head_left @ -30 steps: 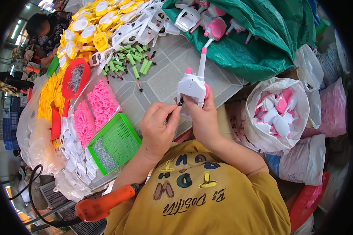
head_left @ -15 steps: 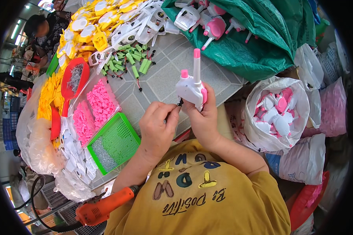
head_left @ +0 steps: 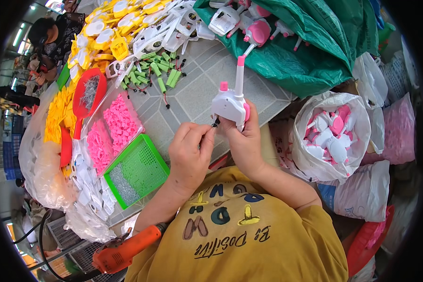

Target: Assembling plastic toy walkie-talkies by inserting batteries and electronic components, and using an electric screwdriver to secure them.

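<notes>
White-pink toy (head_left: 231,101) in right hand (head_left: 243,141), left hand (head_left: 189,152) beside

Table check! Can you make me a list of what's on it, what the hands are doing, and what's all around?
Surface: grey tiled table, crowded at its far and left edges.
Job's things: white and pink toy, stem pointing up, with a small black piece at its lower edge.
Clutter: green cells, pink parts, green tray, red scoop, yellow parts.
Grippers: right hand grips the toy; left hand pinches the black piece.
Cables: black cord by the orange power tool.
Surroundings: bag of toys, green sheet, another person far left.
</notes>
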Demonstrator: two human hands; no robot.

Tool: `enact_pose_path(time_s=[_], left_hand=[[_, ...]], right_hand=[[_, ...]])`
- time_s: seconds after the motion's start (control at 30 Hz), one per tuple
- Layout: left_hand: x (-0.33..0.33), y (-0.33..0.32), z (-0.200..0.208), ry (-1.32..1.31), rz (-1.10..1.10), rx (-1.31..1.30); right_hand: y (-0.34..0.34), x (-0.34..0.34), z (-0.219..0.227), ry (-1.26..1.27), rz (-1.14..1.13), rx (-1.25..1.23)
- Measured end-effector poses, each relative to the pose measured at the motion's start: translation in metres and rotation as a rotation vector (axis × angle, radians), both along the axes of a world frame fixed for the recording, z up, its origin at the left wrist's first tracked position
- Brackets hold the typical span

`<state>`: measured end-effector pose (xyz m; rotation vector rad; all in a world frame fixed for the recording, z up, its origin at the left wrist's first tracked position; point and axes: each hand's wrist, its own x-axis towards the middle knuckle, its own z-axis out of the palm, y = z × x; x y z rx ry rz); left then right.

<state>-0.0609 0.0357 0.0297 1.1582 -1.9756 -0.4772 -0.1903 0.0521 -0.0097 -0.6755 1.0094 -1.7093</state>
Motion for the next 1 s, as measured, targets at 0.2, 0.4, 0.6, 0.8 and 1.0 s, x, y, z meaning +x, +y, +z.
enact_pose_path(time_s=[0.2, 0.4, 0.6, 0.8, 1.0], left_hand=[[0.002, 0.000, 0.001, -0.019, -0.029, 0.011], [0.000, 0.004, 0.004, 0.058, 0.007, 0.080], [-0.002, 0.007, -0.004, 0.096, 0.039, -0.014], [-0.001, 0.011, -0.006, 0.087, 0.072, -0.003], [0.000, 0.012, -0.006, 0.072, 0.083, -0.004]], right_hand=[[0.005, -0.006, -0.020, 0.437, -0.037, -0.073], [0.003, -0.004, -0.004, 0.033, 0.062, 0.047], [0.001, -0.002, -0.004, -0.355, 0.110, 0.164], [0.006, 0.001, 0.002, -0.506, 0.131, 0.194], [0.007, 0.001, 0.004, -0.479, 0.137, 0.214]])
